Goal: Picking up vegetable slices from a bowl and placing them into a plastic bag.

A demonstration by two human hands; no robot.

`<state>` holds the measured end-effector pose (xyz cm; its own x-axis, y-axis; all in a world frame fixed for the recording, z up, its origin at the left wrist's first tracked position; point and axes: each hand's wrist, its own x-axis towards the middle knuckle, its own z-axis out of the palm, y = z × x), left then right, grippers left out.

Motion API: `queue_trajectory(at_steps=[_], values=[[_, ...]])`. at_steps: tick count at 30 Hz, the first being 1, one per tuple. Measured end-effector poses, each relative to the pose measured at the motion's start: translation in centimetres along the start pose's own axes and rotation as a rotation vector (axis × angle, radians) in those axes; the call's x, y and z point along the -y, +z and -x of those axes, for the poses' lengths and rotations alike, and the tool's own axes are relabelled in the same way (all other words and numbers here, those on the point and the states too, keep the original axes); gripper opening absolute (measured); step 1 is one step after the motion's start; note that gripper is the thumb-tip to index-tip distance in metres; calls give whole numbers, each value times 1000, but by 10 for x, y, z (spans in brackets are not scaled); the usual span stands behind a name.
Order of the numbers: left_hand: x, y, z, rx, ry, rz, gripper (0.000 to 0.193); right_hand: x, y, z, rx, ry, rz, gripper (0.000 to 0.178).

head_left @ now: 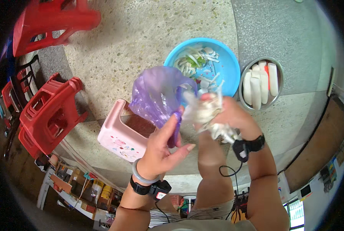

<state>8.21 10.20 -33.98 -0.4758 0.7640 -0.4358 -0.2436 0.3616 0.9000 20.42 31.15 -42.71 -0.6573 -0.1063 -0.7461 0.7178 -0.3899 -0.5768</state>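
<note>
While the left hand [162, 144] pinches a purple bag [158, 94], the right hand [225, 113] clenches white peelings [206, 111].

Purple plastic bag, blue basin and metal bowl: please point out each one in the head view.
purple plastic bag [154, 94], head view, on its crumpled middle.
blue basin [229, 65], head view, on its bare inner wall.
metal bowl [281, 75], head view, on its right rim.

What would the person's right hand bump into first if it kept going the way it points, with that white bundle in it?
Most likely the blue basin of white scraps, just beyond the right hand and its white bundle. Height above it is unclear.
</note>
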Motion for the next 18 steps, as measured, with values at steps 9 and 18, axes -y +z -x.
queue_trajectory(at_steps=[9,18], values=[[-9,13,5,132,-63,-146,71,-19,58,-82,-18,46,-629,37],[5,-16,26,-151,-185,148,84,-26,115,-136,-103,-136,-540,47]])
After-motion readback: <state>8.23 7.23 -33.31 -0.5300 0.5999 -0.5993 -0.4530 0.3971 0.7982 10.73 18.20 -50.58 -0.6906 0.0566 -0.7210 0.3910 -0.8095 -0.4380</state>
